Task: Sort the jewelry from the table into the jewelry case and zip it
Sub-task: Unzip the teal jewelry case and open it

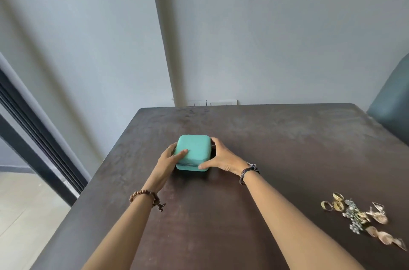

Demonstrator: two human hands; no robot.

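Nearest, at the right edge of the dark brown wooden table [276, 148], lies a loose heap of gold and silver jewelry [358, 216]: rings, a beaded cluster and leaf-shaped earrings. Farther in, near the table's middle and well apart from the heap, sits the small turquoise square jewelry case [193, 151], closed. The left hand [170, 160] holds its left side, thumb laid on the lid, fingers curved round the side. The right hand [221, 157] grips its right side, thumb at the front corner. Beyond stands a grey wall [265, 26].
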